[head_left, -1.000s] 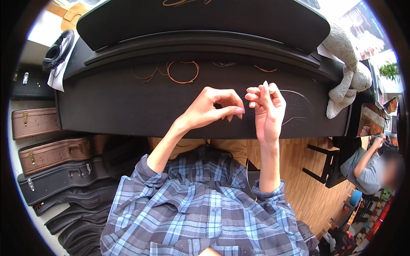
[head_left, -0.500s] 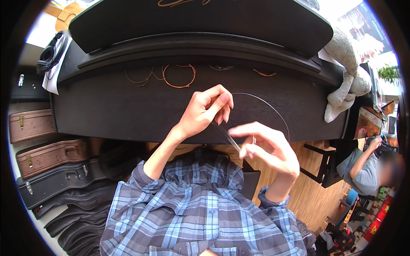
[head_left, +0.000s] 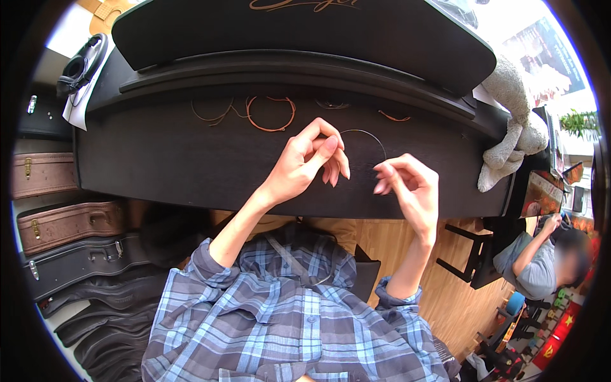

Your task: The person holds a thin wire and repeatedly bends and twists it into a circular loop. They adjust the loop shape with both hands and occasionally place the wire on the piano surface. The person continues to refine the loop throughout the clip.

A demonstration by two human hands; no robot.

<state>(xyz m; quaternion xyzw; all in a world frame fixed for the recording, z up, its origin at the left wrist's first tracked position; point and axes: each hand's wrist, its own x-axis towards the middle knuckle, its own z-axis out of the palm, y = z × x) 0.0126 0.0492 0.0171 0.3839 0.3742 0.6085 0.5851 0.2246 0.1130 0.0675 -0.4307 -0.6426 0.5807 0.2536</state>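
Note:
A thin metal string [head_left: 370, 134], which looks like a guitar string, arches between my two hands above the dark piano-like surface [head_left: 165, 169]. My left hand [head_left: 299, 162] pinches one part of it between thumb and forefinger, with the other fingers loosely curled. To the right, my right hand [head_left: 410, 188] is closed on it at the fingertips. A narrow translucent grey strip [head_left: 287, 256] lies against the plaid shirt at my lap; what it is I cannot make out. Behind my hands lie a coiled copper-coloured string [head_left: 273, 130] and a thinner loose string [head_left: 213, 120].
A silvery coil [head_left: 332, 105] and a short copper-coloured piece [head_left: 394, 118] lie farther back, below the upright black panel [head_left: 305, 32]. Headphones [head_left: 79, 67] sit far left, above instrument cases [head_left: 70, 219]. A grey plush toy [head_left: 506, 149] hangs at right; another person [head_left: 538, 254] sits beyond.
My right hand has moved up and away from the left hand, and its fingers have closed together. The string's arc is smaller. The translucent strip has dropped from between my hands to my lap.

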